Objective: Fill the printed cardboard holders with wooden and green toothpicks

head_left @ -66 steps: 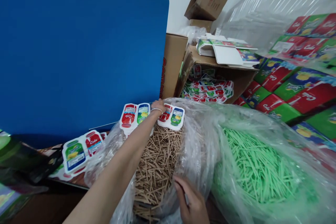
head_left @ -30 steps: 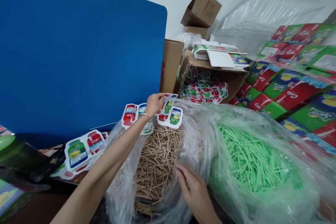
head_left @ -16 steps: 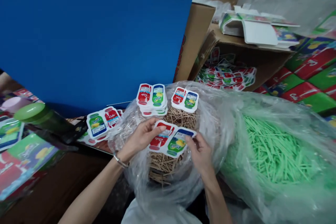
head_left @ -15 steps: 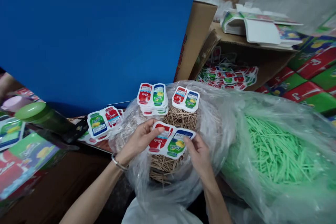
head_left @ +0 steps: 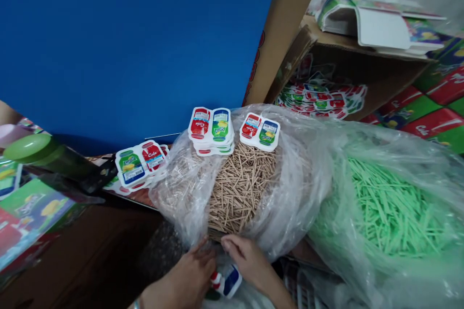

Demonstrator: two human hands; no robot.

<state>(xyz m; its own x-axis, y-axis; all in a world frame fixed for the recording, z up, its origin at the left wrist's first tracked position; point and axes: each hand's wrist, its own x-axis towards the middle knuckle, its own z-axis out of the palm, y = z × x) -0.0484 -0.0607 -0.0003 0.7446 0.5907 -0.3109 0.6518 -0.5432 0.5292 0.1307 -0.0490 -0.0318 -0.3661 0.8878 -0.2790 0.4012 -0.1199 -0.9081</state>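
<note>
At the near edge of the clear plastic bag [head_left: 290, 193] of thin brown sticks [head_left: 241, 188], my left hand [head_left: 190, 273] and my right hand [head_left: 248, 260] are close together with fingers curled in. Whatever lies between their fingertips is too small or hidden to make out. Just below and between the hands lies a Cola and Sprite printed card [head_left: 232, 280], partly covered by the left hand. A stack of similar cards [head_left: 211, 128] rests on the bag's far side, with a smaller set of cards [head_left: 259, 131] to its right.
Green sticks [head_left: 395, 207] fill another plastic bag at right. More cards [head_left: 139, 164] lie left, near a green-lidded container [head_left: 31, 152]. Behind are a blue panel [head_left: 126, 43] and an open carton [head_left: 377, 50] holding many cards.
Both hands have come down from above the sticks to the bag's near edge. The card they held up is now low between them, partly hidden. The view has shifted slightly.
</note>
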